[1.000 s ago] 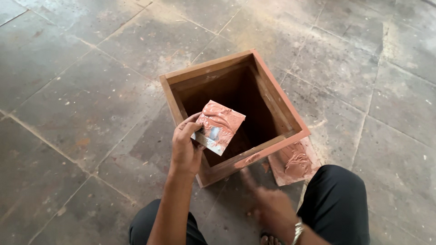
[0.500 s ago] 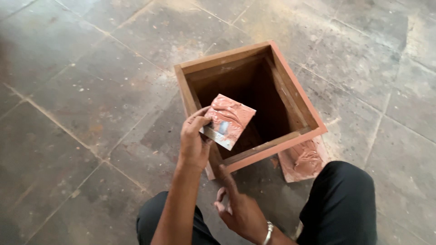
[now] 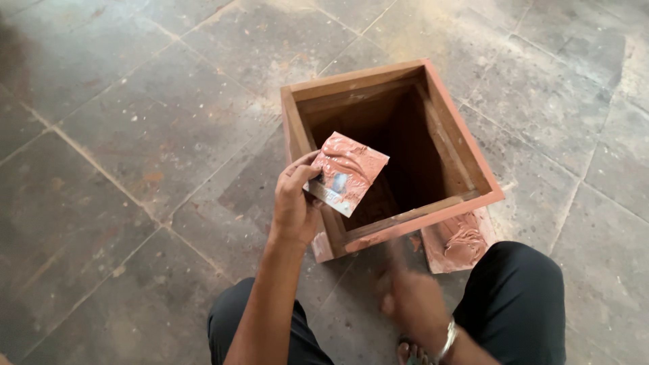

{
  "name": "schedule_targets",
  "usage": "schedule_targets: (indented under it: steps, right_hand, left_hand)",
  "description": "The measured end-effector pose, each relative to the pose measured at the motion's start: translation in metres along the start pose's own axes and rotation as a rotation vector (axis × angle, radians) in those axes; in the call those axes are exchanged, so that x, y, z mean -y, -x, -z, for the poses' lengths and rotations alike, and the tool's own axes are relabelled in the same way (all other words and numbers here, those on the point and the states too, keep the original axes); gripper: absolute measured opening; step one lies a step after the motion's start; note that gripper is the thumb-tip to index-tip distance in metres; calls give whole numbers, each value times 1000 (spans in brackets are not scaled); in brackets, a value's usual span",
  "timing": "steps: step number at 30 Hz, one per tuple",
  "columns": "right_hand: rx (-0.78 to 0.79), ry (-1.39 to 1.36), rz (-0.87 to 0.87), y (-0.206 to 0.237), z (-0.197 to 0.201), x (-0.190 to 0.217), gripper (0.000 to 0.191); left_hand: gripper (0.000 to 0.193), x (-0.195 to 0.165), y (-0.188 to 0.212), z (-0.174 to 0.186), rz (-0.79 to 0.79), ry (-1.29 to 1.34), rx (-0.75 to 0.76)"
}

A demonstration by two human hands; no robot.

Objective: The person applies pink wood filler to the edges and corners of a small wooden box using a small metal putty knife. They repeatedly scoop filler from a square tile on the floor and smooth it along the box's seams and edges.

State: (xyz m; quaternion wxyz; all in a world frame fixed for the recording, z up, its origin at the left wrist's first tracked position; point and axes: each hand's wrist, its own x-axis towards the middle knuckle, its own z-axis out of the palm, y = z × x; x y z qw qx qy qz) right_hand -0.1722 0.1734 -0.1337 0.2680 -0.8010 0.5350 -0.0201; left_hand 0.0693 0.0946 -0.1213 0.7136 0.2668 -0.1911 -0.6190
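I am crouching on the stone floor [image 3: 135, 135], and in front of my knees stands an open wooden box [image 3: 395, 145], square, with dark inside walls and a reddish top rim. It stands upright on the floor tiles, and its near rim is towards me.

My left hand [image 3: 294, 203] is raised at the near left corner of the box. Its fingers [image 3: 297, 169] are closed on the left edge of a small flat card [image 3: 348, 172], thumb on one side and the other fingers curled on the other. The card is covered with reddish-brown paste on its upper face, and only a small grey patch shows through near its lower part. I hold it tilted, over the near left part of the box opening, above the rim and not touching the wood.

My right hand [image 3: 412, 304] is low, near the floor, just in front of the near side of the box and between my legs. It is blurred, so I cannot tell if its fingers are open or closed, or if they hold something. A metal bracelet [image 3: 447, 338] sits on this wrist.

On the floor, just beside the near right corner of the box, lies a flat piece with a lump of the same reddish paste [image 3: 463, 243] on it, next to my right knee in black trousers [image 3: 517, 297].
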Motion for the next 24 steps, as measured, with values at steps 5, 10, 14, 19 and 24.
schedule_targets:
  steps: [5, 10, 14, 19, 24]
  right_hand:
    - [-53, -164, -64, -8, -23, 12, 116]
    - [-23, -362, 182, 4, -46, 58, 105]
    - [214, -524, 129, 5, -24, 52, 70]
    - [-188, -614, 362, -2, 51, 0, 73]
    - [-72, 12, 354, -27, 103, -9, 99]
  left_hand:
    - [39, -5, 3, 7, 8, -26, -50]
    - [39, -15, 6, 11, -44, 12, -81]
    - [41, -23, 9, 12, -39, 37, -44]
    - [39, -8, 15, 30, 145, -10, 77]
    - [33, 33, 24, 32, 258, 37, 535]
